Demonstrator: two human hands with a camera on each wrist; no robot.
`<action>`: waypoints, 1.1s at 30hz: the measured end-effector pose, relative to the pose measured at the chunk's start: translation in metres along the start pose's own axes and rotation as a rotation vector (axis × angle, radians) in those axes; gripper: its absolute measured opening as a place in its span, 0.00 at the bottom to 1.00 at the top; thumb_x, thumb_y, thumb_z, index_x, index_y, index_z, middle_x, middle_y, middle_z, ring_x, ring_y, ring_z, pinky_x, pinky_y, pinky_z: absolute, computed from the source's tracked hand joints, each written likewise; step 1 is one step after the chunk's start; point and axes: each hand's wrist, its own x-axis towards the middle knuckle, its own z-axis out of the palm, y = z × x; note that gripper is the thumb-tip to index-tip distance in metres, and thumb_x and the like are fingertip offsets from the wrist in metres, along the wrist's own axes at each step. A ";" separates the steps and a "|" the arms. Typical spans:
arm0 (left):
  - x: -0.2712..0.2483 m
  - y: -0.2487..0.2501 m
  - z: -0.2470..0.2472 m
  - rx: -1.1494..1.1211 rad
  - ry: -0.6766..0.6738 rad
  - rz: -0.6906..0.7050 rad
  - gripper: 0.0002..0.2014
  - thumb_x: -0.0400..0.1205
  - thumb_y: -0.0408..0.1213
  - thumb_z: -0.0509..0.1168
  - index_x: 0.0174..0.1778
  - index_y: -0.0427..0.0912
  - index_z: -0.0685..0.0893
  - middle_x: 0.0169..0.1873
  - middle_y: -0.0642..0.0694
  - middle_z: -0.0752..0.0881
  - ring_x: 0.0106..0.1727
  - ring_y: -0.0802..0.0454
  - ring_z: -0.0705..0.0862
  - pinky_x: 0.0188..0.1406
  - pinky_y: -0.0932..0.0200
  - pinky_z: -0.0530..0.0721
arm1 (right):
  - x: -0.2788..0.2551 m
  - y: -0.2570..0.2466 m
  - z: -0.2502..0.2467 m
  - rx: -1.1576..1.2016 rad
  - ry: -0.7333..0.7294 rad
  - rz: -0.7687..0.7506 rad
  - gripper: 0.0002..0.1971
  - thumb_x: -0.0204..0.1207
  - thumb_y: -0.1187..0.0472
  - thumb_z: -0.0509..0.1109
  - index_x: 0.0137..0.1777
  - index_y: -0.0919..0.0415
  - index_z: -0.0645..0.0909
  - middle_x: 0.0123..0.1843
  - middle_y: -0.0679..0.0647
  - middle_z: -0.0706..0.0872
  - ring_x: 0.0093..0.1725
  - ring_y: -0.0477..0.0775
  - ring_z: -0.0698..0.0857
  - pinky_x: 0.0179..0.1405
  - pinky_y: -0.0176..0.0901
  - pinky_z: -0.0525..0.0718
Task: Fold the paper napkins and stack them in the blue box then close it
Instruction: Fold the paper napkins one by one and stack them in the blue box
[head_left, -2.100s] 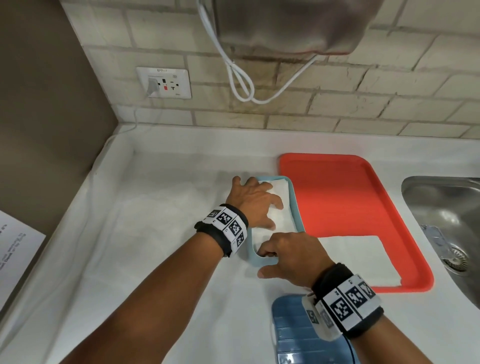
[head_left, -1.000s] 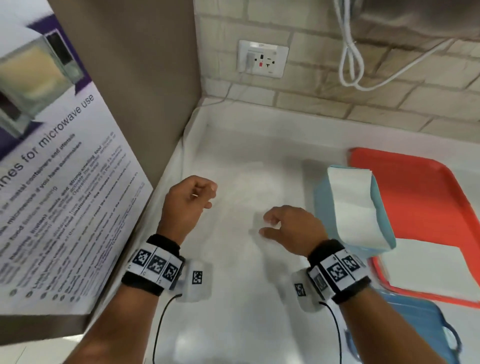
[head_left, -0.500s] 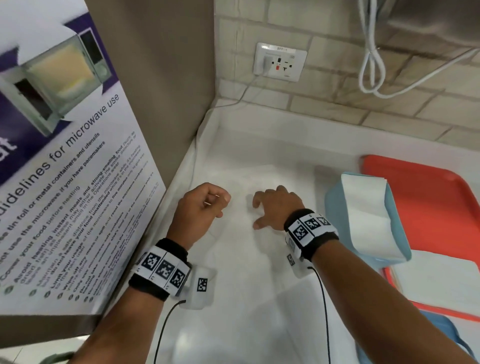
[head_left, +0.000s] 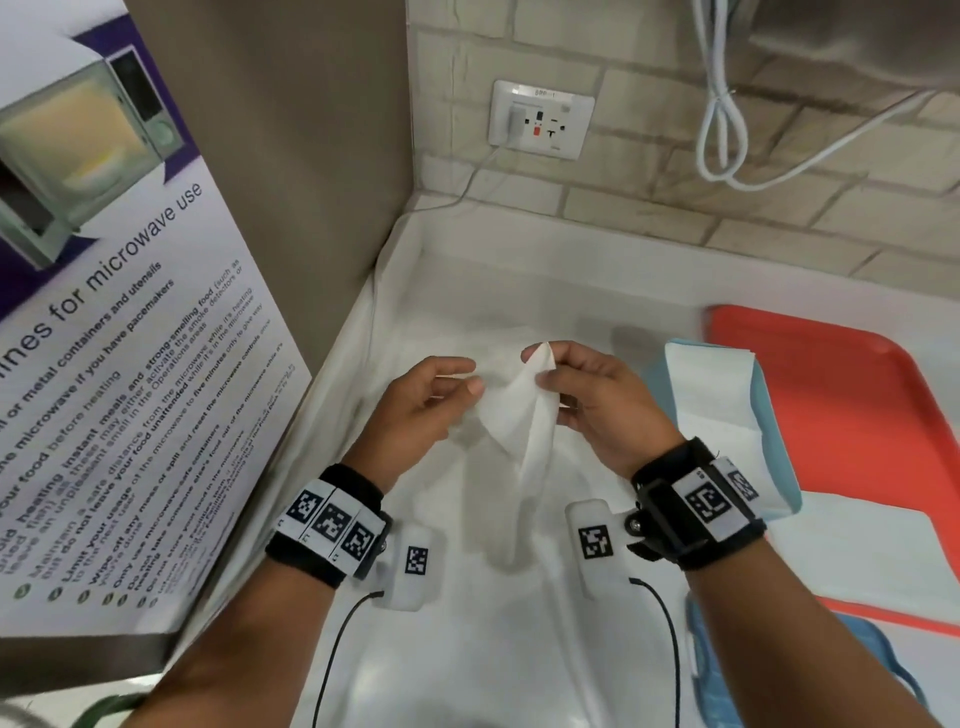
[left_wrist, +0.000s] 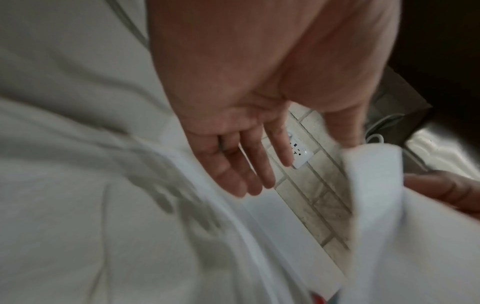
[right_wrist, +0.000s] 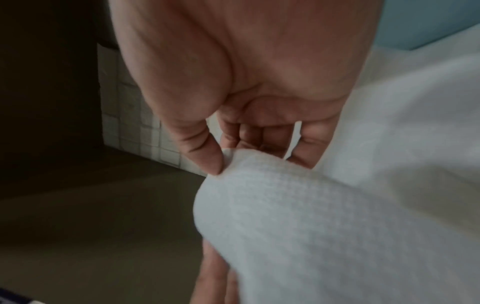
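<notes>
So the right hand (head_left: 597, 400) is pinching the top corner of a white napkin (head_left: 524, 415) between thumb and fingers, and the sheet hangs down loose above the desk (head_left: 467, 649), a bit left of the blue box (head_left: 769, 415). The right wrist view shows that pinch close up, but the rest of the napkin is just a blurry white mass filling the lower right. The left hand (head_left: 421, 410) is right beside the napkin's left edge with its fingers loosely spread; in the left wrist view the fingers look relaxed and straight, and I honestly can't tell if the thumb is touching the paper because the napkin's edge covers its tip. The blue box sits just left of the red tray (head_left: 857, 405), lid off, with folded napkins (head_left: 711, 410) inside that hide its interior. Its near end is blocked by the right wristband. Another white sheet (head_left: 852, 551) lies on the tray's near part. A bit of something blue (head_left: 878, 660) peeks out near the box at the bottom right, mostly hidden behind the right arm and cut off by the frame.
</notes>
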 end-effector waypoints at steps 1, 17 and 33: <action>0.001 0.001 0.001 -0.027 -0.066 0.010 0.22 0.82 0.54 0.73 0.71 0.55 0.84 0.57 0.52 0.91 0.60 0.53 0.88 0.54 0.59 0.83 | -0.002 -0.005 0.000 0.050 -0.012 -0.013 0.13 0.82 0.72 0.65 0.51 0.54 0.87 0.42 0.49 0.88 0.42 0.48 0.87 0.43 0.38 0.84; 0.010 0.037 0.014 -0.320 -0.021 0.150 0.18 0.78 0.40 0.74 0.65 0.43 0.86 0.57 0.47 0.94 0.57 0.50 0.92 0.48 0.56 0.89 | 0.000 -0.012 0.010 0.118 0.066 -0.063 0.13 0.80 0.70 0.72 0.64 0.69 0.83 0.57 0.60 0.92 0.49 0.56 0.92 0.40 0.43 0.89; 0.021 0.060 -0.022 -0.550 0.200 0.205 0.14 0.80 0.28 0.76 0.62 0.38 0.88 0.59 0.40 0.93 0.63 0.42 0.90 0.65 0.44 0.88 | 0.020 0.002 0.000 -0.101 0.202 0.008 0.05 0.83 0.65 0.70 0.47 0.57 0.86 0.38 0.51 0.90 0.34 0.48 0.86 0.36 0.36 0.84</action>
